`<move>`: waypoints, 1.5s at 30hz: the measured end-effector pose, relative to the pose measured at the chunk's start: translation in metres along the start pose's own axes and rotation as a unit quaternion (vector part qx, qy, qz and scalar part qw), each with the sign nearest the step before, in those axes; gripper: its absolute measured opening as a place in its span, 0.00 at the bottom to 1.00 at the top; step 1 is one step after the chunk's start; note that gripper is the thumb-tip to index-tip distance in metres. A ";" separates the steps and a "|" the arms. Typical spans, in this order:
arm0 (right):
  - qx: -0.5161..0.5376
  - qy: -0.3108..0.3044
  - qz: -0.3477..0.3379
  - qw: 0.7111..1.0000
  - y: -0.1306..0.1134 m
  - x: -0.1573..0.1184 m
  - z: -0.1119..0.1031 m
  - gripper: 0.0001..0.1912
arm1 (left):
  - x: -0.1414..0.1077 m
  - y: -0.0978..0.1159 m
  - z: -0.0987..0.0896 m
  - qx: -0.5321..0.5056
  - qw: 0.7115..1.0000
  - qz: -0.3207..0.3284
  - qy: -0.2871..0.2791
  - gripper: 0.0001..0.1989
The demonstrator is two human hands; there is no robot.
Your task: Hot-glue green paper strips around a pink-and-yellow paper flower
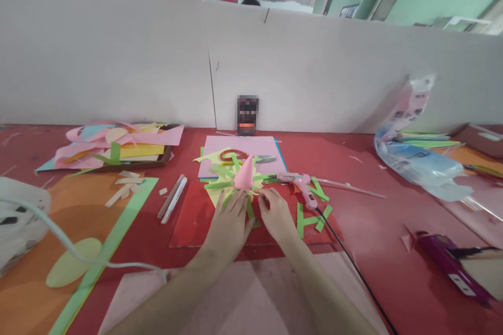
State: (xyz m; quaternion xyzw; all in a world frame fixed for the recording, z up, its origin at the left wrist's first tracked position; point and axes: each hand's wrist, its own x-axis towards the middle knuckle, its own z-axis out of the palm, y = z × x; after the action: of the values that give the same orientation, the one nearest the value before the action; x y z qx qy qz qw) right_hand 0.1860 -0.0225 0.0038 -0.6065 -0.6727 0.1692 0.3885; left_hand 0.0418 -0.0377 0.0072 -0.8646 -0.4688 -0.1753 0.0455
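Note:
A pink paper cone point(244, 174) stands upright amid yellow and green paper petals point(220, 184) on a red board point(188, 225). At the petals' near edge lies my left hand point(232, 214), its fingers spread over the paper. My right hand point(274, 210) is just right of it, fingers bent and pinched at the petals' near right edge; whatever they hold is too small to make out. A pink glue gun point(303, 188) rests right of the petals, near green paper strips point(301, 220). Scissors with red handles point(231, 155) lie behind the cone on pink paper point(212, 146).
Paper scraps point(145, 151) fill a tray at the back left. Two pens point(175, 199) lie left of the board. A plastic bag point(424, 165) and a purple tool point(448, 267) are on the right. A black cord point(346, 251) crosses the front; a phone point(247, 115) leans against the white partition.

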 end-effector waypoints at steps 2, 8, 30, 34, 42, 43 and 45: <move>0.001 -0.002 0.004 1.000 0.000 0.000 0.000 0.14 | 0.000 -0.001 0.000 0.004 1.000 -0.001 0.001 0.20; -0.001 -0.011 -0.001 1.000 0.002 0.000 -0.001 0.16 | 0.001 -0.004 0.000 0.012 1.000 -0.023 0.007 0.18; -0.063 -0.077 -0.042 0.994 -0.004 -0.002 -0.004 0.21 | 0.003 -0.014 0.015 -0.130 0.986 -0.106 0.018 0.19; -0.034 -0.070 -0.031 0.996 -0.004 -0.001 -0.004 0.18 | 0.002 -0.015 0.016 -0.134 0.985 -0.104 0.018 0.19; -0.039 -0.069 -0.037 0.996 -0.003 -0.002 -0.003 0.19 | 0.002 -0.014 0.015 -0.131 0.985 -0.107 0.013 0.19; -0.039 -0.068 -0.035 0.996 -0.003 -0.002 -0.003 0.19 | 0.002 -0.014 0.015 -0.131 0.986 -0.108 0.012 0.19; -0.043 -0.067 -0.038 0.996 -0.003 -0.002 -0.003 0.20 | 0.002 -0.014 0.015 -0.130 0.986 -0.107 0.010 0.19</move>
State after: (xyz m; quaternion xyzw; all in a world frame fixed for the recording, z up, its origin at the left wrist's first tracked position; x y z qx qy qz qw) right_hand 0.1861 -0.0259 0.0073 -0.5844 -0.7263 0.1654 0.3219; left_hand 0.0351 -0.0247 -0.0071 -0.8061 -0.5316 -0.2468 -0.0819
